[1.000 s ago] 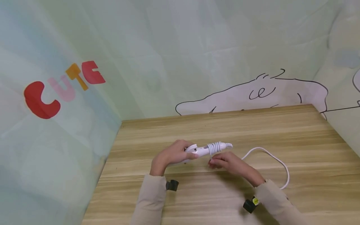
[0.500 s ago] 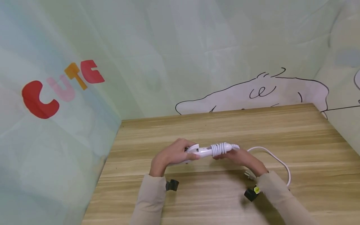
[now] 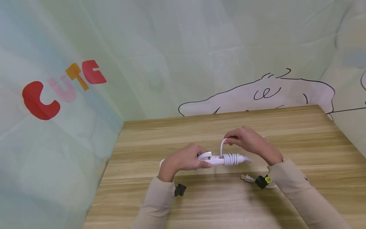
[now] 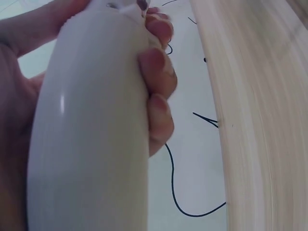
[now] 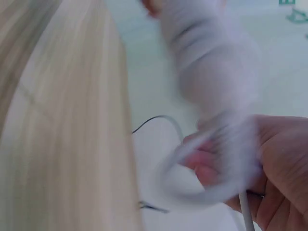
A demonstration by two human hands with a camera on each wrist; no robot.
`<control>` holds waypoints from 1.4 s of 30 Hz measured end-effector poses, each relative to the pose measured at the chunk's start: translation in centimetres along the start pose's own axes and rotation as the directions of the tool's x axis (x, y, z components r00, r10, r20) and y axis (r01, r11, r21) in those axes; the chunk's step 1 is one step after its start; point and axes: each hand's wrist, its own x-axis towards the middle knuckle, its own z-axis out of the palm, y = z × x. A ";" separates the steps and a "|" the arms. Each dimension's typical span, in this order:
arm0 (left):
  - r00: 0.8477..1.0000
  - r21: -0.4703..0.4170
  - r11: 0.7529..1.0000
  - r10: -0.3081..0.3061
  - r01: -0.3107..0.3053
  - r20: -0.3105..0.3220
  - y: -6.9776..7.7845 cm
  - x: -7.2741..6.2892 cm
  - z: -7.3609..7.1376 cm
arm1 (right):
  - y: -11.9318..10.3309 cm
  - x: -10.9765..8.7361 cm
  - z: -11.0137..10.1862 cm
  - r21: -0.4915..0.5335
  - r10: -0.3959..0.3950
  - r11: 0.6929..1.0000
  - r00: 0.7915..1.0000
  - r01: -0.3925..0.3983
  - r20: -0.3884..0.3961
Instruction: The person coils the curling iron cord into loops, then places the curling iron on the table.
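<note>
My left hand (image 3: 184, 157) grips a white curling iron (image 3: 216, 160) around its middle, holding it level above the table. Its smooth, thick body (image 4: 91, 125) fills the left wrist view, with fingertips (image 4: 159, 113) curled round the side. Several coils of white cord (image 3: 230, 159) wrap the handle's right part. From these coils a length of cord (image 3: 221, 148) rises to my right hand (image 3: 247, 140), which pinches it between thumb and fingers above the handle. In the blurred right wrist view, the wound handle (image 5: 202, 57) is in front of the hand (image 5: 284, 159).
The cord's two-pin plug (image 3: 247, 178) shows near the right wrist, beside a black wrist camera (image 3: 261, 182). Another black camera (image 3: 180, 190) sits at the left wrist. A wood-grain table (image 3: 160, 136) lies below, with printed cloth walls (image 3: 171, 63) behind and to the left.
My right hand has passed from the near side of the handle, under its end, to above the far side, bringing the cord around. The left hand and curling iron have shifted slightly right.
</note>
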 end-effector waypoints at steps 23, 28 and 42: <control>0.986 -0.089 0.989 -0.125 0.116 -0.107 -3.4 0.3 0.2 | -6.3 -3.3 3.9 0.170 0.147 0.973 0.988 -0.154 0.050; 0.987 -0.075 0.993 -0.101 0.092 -0.125 -3.3 0.1 -0.6 | -5.0 -3.8 6.0 0.316 0.128 0.937 0.988 -0.151 0.091; 0.994 -0.122 0.992 -0.010 -0.003 -0.107 -1.6 -0.8 -1.3 | 0.3 -2.6 8.9 0.463 0.031 0.886 0.999 -0.013 -0.033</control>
